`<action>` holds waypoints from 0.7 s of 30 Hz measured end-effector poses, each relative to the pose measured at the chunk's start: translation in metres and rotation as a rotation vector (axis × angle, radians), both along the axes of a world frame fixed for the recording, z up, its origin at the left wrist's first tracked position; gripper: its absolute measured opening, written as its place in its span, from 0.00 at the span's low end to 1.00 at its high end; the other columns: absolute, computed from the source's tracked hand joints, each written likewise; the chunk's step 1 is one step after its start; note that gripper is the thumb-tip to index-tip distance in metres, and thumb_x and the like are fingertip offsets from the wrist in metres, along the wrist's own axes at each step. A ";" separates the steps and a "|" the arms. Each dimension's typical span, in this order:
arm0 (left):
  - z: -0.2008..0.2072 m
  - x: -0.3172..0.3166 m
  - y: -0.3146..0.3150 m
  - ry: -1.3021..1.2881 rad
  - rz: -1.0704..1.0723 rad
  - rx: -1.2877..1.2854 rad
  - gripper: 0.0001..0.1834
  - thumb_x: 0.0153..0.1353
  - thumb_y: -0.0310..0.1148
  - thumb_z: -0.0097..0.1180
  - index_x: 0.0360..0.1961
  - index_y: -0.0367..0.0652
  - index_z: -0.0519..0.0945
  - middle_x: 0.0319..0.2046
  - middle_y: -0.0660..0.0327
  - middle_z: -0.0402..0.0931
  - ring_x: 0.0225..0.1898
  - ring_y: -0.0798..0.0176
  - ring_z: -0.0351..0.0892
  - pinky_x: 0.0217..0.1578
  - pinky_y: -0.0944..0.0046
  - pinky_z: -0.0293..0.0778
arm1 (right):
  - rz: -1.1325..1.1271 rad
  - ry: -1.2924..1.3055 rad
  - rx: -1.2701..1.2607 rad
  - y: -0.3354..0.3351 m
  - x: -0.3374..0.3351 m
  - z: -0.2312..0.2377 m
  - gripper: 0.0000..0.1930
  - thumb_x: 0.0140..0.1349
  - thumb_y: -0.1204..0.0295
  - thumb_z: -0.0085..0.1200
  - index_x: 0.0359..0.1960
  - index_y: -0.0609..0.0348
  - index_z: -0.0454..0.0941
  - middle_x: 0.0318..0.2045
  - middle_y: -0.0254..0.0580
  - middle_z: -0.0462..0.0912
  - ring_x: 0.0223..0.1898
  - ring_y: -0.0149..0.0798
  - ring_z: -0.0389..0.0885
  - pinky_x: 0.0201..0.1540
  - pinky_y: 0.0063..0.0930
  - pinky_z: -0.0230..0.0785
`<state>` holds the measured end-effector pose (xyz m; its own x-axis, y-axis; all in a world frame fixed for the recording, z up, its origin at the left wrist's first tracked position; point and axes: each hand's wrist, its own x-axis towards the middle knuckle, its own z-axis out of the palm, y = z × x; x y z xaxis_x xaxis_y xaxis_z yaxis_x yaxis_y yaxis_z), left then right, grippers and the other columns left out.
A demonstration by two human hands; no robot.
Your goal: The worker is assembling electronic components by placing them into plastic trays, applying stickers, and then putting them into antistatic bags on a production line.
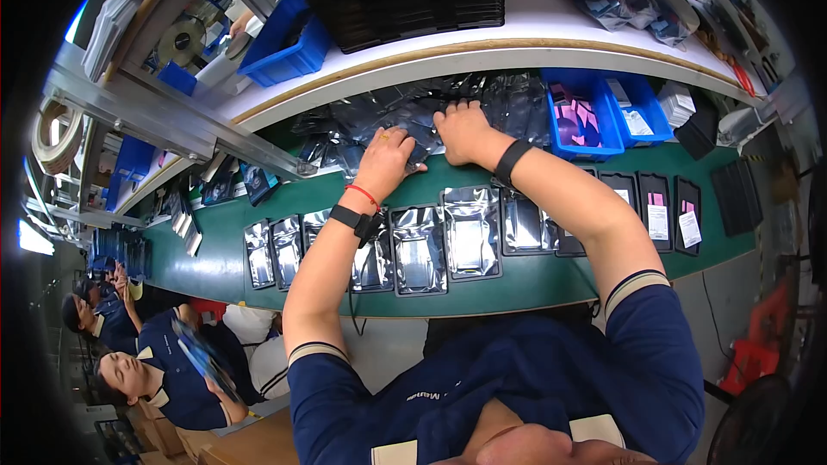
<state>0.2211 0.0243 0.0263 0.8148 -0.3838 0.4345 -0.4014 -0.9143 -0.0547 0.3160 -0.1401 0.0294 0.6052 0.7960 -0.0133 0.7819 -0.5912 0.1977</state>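
Observation:
Both my arms reach across the green bench to a pile of dark, shiny anti-static bags under the shelf. My left hand is closed on a bag at the pile's front edge, thumb toward the right. My right hand lies beside it, fingers curled over the bags; their tips are partly hidden. Nearer me runs a row of black trays; several hold silvery bags, such as one tray between my forearms. At the row's right end, trays hold pink pieces and white labels.
Blue bins with pink pieces and white labels stand right of the pile. A stack of black trays and a blue bin sit on the shelf above. A metal post rises at left. Co-workers are at lower left.

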 end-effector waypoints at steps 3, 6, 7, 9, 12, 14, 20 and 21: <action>0.003 -0.009 0.010 -0.068 0.000 -0.019 0.16 0.42 0.25 0.59 0.36 0.41 0.77 0.38 0.58 0.75 0.46 0.51 0.72 0.49 0.52 0.67 | -0.005 0.177 0.160 0.011 0.015 -0.009 0.26 0.44 0.64 0.56 0.46 0.63 0.70 0.47 0.58 0.74 0.52 0.50 0.71 0.52 0.39 0.61; 0.021 -0.029 0.004 -0.115 0.127 -0.111 0.16 0.42 0.23 0.58 0.36 0.43 0.79 0.40 0.59 0.75 0.45 0.52 0.72 0.45 0.52 0.68 | 0.076 0.040 0.112 0.013 0.020 -0.030 0.18 0.47 0.67 0.54 0.40 0.61 0.73 0.37 0.50 0.80 0.41 0.48 0.79 0.45 0.38 0.62; 0.028 -0.041 0.003 -0.145 0.157 -0.149 0.13 0.43 0.22 0.59 0.34 0.42 0.81 0.37 0.58 0.77 0.39 0.54 0.74 0.38 0.55 0.69 | 0.086 0.035 0.114 0.012 0.018 -0.031 0.18 0.47 0.67 0.54 0.40 0.61 0.73 0.37 0.50 0.80 0.41 0.48 0.79 0.45 0.38 0.62; 0.032 -0.059 0.000 -0.166 0.179 -0.280 0.12 0.44 0.22 0.59 0.34 0.42 0.80 0.34 0.58 0.78 0.36 0.54 0.75 0.36 0.57 0.70 | 0.236 -0.128 0.087 0.012 0.015 -0.033 0.14 0.42 0.71 0.55 0.32 0.64 0.73 0.28 0.50 0.80 0.33 0.44 0.79 0.40 0.37 0.62; 0.042 -0.089 -0.010 -0.211 0.268 -0.437 0.09 0.49 0.23 0.59 0.34 0.41 0.81 0.27 0.57 0.79 0.27 0.55 0.77 0.31 0.61 0.71 | 0.146 -0.044 0.123 0.013 0.002 -0.019 0.14 0.41 0.71 0.56 0.32 0.62 0.73 0.30 0.50 0.80 0.33 0.41 0.78 0.40 0.37 0.62; 0.040 -0.102 -0.016 -0.165 0.322 -0.577 0.09 0.49 0.24 0.60 0.34 0.40 0.81 0.28 0.56 0.80 0.28 0.55 0.78 0.32 0.61 0.71 | 0.072 -0.031 0.094 0.016 -0.011 -0.001 0.20 0.46 0.71 0.57 0.44 0.61 0.73 0.40 0.48 0.78 0.43 0.42 0.78 0.43 0.40 0.62; 0.038 -0.116 -0.041 -0.120 0.285 -0.752 0.11 0.52 0.21 0.57 0.38 0.33 0.79 0.31 0.53 0.80 0.32 0.62 0.80 0.34 0.69 0.73 | 0.512 0.118 0.471 0.030 0.010 -0.030 0.32 0.47 0.80 0.52 0.59 0.60 0.62 0.59 0.51 0.66 0.58 0.52 0.67 0.53 0.41 0.65; 0.041 -0.118 -0.045 -0.074 0.287 -0.816 0.11 0.52 0.21 0.57 0.39 0.33 0.80 0.31 0.53 0.79 0.32 0.61 0.80 0.33 0.67 0.73 | 0.490 0.259 0.444 0.026 0.017 -0.019 0.29 0.47 0.81 0.50 0.56 0.61 0.66 0.55 0.51 0.70 0.54 0.52 0.70 0.51 0.40 0.67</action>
<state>0.1027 -0.0202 0.0677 0.7913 0.2869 0.5400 -0.1706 -0.7445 0.6455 0.3328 -0.1143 0.0103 0.1975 0.9393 0.2804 0.9678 -0.1413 -0.2082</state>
